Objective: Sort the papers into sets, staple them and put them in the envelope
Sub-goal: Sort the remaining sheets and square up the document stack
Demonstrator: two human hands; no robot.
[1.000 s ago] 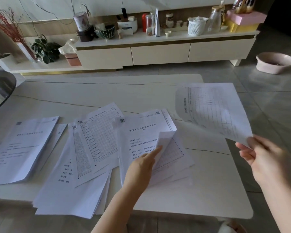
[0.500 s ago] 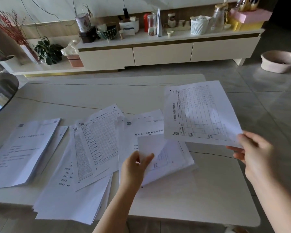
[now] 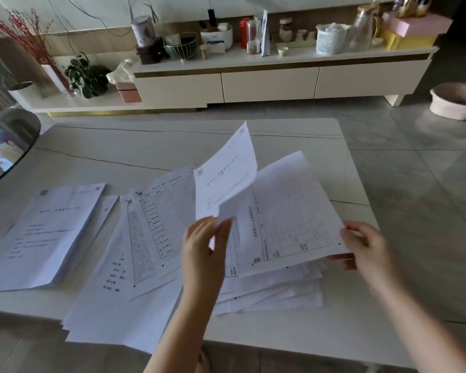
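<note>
Left hand (image 3: 205,246): raised over the tabletop, thumb and fingers pinching the lower edge of a cover sheet (image 3: 223,181); the sheet stands lifted and tilted, its lower corner curled over.
Right hand (image 3: 366,246): pinches the right corner of a table sheet (image 3: 288,211), thumb on top and fingers beneath; the sheet is held nearly flat, just above the right pile.
Hands: apart, each clamped on its own sheet; the cover sheet overlaps the left part of the table sheet.
Right pile (image 3: 275,289): loose, fanned papers lying on the tabletop beneath both held sheets.
Middle pile (image 3: 119,305): papers left of the left hand, topped by a gridded sheet (image 3: 162,224) lying askew; the near edge overhangs the tabletop.
Left pile (image 3: 43,232): papers with a cover page on top, beside the middle pile.
Tabletop (image 3: 145,146): pale marble with thin dark veins; carries all three piles.
Cabinet (image 3: 267,82): low and white, against the far wall; bears jars, a white basket (image 3: 330,39) and a wire bowl (image 3: 180,48).
Plant (image 3: 86,76): on the lower shelf left of the cabinet.
Basin (image 3: 457,100): pink, on the tiled floor at far right.
Envelope and stapler: not identifiable among the papers.
</note>
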